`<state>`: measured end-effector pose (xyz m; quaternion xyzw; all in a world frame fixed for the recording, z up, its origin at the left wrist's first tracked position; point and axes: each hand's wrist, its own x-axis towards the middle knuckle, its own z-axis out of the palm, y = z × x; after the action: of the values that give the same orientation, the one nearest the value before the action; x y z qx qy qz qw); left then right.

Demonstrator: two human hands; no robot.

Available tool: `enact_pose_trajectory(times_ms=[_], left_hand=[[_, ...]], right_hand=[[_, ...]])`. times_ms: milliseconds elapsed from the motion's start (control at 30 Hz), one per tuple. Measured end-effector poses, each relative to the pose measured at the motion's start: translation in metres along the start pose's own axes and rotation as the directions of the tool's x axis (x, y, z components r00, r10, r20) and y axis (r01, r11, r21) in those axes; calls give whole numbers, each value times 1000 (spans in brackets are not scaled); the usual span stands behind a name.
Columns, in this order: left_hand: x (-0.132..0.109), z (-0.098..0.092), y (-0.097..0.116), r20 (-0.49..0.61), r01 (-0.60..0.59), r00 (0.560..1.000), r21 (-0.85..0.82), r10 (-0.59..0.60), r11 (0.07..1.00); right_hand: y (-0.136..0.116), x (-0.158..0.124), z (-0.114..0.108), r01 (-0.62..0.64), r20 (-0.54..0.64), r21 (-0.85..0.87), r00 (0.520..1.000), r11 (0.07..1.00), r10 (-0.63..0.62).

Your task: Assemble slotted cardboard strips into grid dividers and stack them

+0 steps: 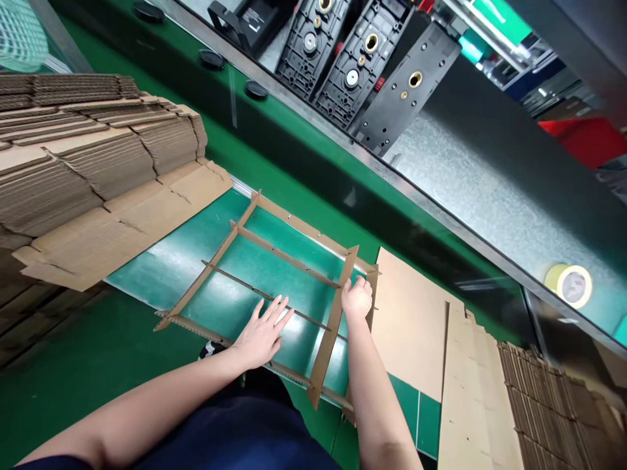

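Observation:
A grid of interlocked cardboard divider strips (279,251) stands on the green work surface, its long strips crossed by shorter ones at both ends. My left hand (262,336) is open, fingers spread, over the front middle of the grid; its fingertips reach a thin long strip, though whether they press on it I cannot tell. With fingers curled, my right hand (356,297) grips a cardboard cross strip (334,320) near the grid's right end. Another cross strip (373,294) stands just beyond that hand, partly hidden by my forearm.
Stacked cardboard strips (78,163) rise at the left. A flat cardboard sheet (409,320) and more stacked strips (553,398) lie at the right. Behind a raised metal edge (313,117) are black plastic housings (365,59) and a tape roll (569,286).

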<state>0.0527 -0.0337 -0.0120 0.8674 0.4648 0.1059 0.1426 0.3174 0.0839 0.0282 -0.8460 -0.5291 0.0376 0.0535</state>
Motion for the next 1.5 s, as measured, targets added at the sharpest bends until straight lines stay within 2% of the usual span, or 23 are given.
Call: enact_pose_trajectory(times_ms=[67,200,267,367,433,500,567,667,733,800,900,1000,1100,1167,1233,1300,1367,1400,1433,1500], left_hand=[[0,1,1,-2,2,1000,2,-2,1000],[2,0,2,-4,9,1000,3,-9,1000],[3,-2,2,-9,15,1000,2,-15,1000],[4,-4,2,-17,19,1000,-2,-19,1000],[4,-4,2,-21,20,1000,-9,-21,1000],[4,-4,2,-19,19,1000,-21,-19,1000],[4,-4,2,-14,18,1000,-33,-18,999],[4,-3,1,-4,25,1000,-42,-25,999],[5,-3,1,6,30,1000,-40,-30,999],[6,-3,1,18,30,999,-33,-29,999],[7,-5,2,44,22,999,-28,-21,999],[6,-12,4,29,12,1000,-52,-10,999],[4,-28,-5,-72,13,997,-80,-18,997],[2,-41,-26,-162,83,982,-72,-94,994],[-3,-54,-63,-256,249,933,-42,-251,968],[-14,-67,-112,-347,467,828,-9,-440,884],[-29,-78,-162,-397,645,708,27,-584,764],[-36,-82,-185,-402,703,665,51,-630,709],[-43,-85,-205,-399,745,632,77,-664,663],[-53,-91,-238,-383,787,598,120,-703,605]], right_hand=[[-3,24,2,42,-74,53,997,998,-38],[-12,57,17,72,91,190,992,979,-91],[-15,60,28,60,141,191,986,980,-88],[-18,57,38,31,152,158,987,987,-55],[-19,56,36,40,138,151,989,988,-61],[-18,53,27,51,73,154,995,987,-63],[-15,41,17,57,-54,149,997,987,-49],[-7,-2,10,95,-218,95,973,991,-72],[-4,-34,16,164,-201,34,967,986,-154],[-4,-57,25,216,-118,1,970,976,-214],[-9,-65,26,200,-64,34,978,979,-198],[-7,-66,7,168,-143,96,978,981,-154],[3,-92,-8,204,-246,100,953,974,-175],[11,-117,-2,278,-237,53,937,959,-259],[15,-136,13,396,-157,-8,907,918,-392],[15,-143,28,461,-126,-46,877,886,-463],[10,-141,34,454,-168,-56,874,889,-457],[8,-139,32,439,-200,-53,875,897,-440],[7,-137,28,426,-228,-49,876,903,-425],[5,-135,17,413,-267,-43,873,910,-409]])
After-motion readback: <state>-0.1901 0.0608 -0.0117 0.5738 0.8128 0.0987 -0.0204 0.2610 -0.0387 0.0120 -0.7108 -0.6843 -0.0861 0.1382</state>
